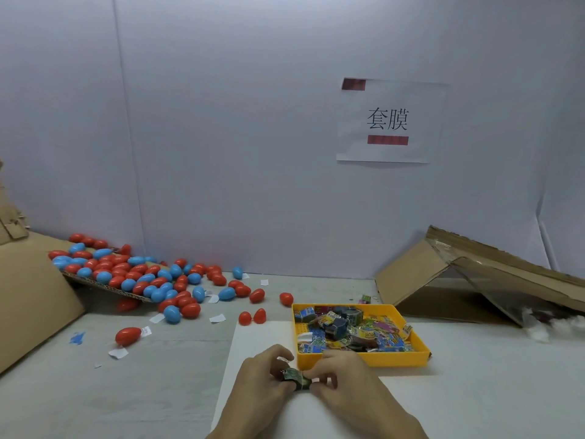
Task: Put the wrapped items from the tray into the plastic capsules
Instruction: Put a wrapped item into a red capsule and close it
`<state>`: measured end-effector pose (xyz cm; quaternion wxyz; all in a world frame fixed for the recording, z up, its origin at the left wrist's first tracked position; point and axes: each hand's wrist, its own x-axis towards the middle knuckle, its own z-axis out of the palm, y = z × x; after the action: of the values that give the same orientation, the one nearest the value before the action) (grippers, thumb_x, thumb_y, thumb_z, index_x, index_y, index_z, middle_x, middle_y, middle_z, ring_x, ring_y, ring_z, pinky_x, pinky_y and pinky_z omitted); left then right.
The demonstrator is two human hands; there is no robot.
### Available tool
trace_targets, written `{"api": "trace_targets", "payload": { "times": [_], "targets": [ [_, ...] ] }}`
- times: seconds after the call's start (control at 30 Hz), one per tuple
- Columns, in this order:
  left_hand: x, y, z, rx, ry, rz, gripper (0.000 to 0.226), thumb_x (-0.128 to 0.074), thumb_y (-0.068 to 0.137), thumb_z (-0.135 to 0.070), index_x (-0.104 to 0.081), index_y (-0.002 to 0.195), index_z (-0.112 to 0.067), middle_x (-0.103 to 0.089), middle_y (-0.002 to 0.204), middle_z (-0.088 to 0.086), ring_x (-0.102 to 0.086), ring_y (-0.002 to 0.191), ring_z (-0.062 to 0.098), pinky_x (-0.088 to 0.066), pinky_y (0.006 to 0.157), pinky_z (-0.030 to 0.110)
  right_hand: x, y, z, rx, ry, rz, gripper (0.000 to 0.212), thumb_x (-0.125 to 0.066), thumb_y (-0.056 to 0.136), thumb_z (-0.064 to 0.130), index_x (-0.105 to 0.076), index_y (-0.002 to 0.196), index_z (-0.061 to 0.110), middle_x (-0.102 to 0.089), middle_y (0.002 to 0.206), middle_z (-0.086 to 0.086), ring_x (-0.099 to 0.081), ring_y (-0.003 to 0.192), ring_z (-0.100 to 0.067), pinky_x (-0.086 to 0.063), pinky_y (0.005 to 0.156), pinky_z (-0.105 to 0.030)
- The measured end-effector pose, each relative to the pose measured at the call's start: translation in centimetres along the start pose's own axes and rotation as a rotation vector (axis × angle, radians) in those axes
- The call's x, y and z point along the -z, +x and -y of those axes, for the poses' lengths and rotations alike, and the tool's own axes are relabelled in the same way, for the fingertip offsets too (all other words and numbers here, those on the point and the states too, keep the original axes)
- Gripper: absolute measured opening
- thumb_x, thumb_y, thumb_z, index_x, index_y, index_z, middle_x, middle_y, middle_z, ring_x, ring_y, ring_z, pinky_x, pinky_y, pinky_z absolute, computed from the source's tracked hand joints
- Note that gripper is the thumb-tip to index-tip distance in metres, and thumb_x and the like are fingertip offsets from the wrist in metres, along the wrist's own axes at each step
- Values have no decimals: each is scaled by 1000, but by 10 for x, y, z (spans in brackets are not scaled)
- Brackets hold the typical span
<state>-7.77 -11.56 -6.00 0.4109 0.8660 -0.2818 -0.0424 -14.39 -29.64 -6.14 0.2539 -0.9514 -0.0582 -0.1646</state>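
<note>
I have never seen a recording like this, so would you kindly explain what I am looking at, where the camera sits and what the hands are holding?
There is no machine here: a person works with two bare hands, and the single picture comes from a camera worn on their head, looking forward and down. The left hand and right hand share a grip on a small dark green wrapped item, pinching it over a white sheet on the grey table. Behind the right hand stands a yellow plastic tray full of more colourful wrapped items. To the left, many red and blue egg-shaped plastic capsules lie heaped on a flap of a brown cardboard box and spilled over the table, among small white paper slips.
</note>
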Motion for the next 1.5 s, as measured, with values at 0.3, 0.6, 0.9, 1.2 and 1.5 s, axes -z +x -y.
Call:
{"api": "trace_targets", "payload": {
  "times": [0.3, 0.6, 0.9, 1.2, 1.5],
  "targets": [
    [0, 6, 2, -9, 48, 28, 24, -77, 79, -18, -72, 93, -37, -69, 88, -21, -64, 84, -5, -42, 70, -1, -1, 2, -1, 11, 50, 2, 28, -67, 78, 37, -75, 104, 37, -66, 84, 18, -58, 77, -1, -44, 65, -9],
    [-3, 14, 8, -25, 105, 49, 25, -77, 80, -23, -74, 102, -35, -66, 87, -25, -61, 84, -8, -40, 74, -2, -2, 6, 1, 8, 41, 8, 23, -68, 80, 36, -78, 100, 30, -74, 86, 10, -60, 77, 0, -45, 70, -7],
    [-6, 23, 10, 13, 129, 70, 27, -76, 83, -27, -73, 106, -40, -70, 104, -20, -61, 87, -5, -34, 68, -8, 1, 7, 6, -50, 109, 15, 18, -64, 78, 37, -74, 78, 22, -58, 61, 20, -58, 67, 1, -44, 62, -10],
    [-5, 22, 12, 14, 109, 84, 28, -77, 82, -25, -74, 105, -39, -66, 91, -26, -62, 87, -3, -34, 65, -8, -2, 5, 4, -16, 59, 46, 21, -67, 82, 35, -75, 100, 28, -70, 90, 15, -59, 85, 4, -45, 75, -8],
    [0, 25, 9, -32, 165, 104, 27, -69, 90, -30, -70, 114, -41, -69, 113, -20, -53, 83, -5, -31, 69, -9, 0, 8, 10, -85, 117, 61, 13, -66, 84, 34, -75, 84, 25, -60, 73, 20, -56, 75, 6, -42, 71, -7]
  ]
}}
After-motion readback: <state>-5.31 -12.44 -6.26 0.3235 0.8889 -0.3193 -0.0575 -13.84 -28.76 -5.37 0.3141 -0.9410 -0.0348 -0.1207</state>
